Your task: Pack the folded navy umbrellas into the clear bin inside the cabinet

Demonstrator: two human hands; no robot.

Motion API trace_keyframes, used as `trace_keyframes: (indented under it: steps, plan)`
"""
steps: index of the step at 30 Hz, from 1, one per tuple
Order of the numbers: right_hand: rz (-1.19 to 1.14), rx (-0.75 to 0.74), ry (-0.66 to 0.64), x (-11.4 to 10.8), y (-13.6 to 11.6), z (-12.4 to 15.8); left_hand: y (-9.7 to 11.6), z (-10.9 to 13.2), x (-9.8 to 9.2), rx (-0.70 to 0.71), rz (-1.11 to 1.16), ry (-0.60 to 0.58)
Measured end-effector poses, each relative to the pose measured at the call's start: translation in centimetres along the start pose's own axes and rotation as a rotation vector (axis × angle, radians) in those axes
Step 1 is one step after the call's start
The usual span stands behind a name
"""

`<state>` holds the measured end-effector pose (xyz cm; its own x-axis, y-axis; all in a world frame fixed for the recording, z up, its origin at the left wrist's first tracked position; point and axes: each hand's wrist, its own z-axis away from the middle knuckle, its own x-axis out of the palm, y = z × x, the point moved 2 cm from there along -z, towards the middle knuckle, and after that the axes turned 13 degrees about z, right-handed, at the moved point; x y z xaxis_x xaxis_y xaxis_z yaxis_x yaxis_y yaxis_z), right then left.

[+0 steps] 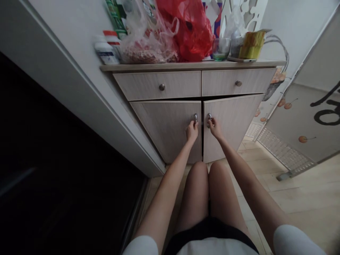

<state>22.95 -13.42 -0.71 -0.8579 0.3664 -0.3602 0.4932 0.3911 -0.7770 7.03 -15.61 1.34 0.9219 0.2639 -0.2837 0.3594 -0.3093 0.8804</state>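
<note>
A pale wood cabinet stands before me with two lower doors. My left hand is closed on the metal knob of the left door. My right hand pinches the metal knob of the right door. Both doors stand slightly ajar, with a dark gap between them and under the drawers. My knees are bent close to the doors.
Two drawers with round knobs sit above the doors. The cabinet top holds a red plastic bag, a clear bag, bottles and a glass. A dark opening lies left, a patterned sliding panel right.
</note>
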Motion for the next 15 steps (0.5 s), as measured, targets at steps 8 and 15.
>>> trace_keyframes:
  steps: [8, 15]
  plan:
    - [0.125, -0.057, 0.04, -8.3, -2.9, 8.5, 0.1, 8.5, -5.8, 0.093, 0.006, 0.066]
    - [0.159, -0.028, 0.241, -15.1, -2.3, 14.3, -1.1, 14.4, -11.9, 0.167, 0.034, 0.295]
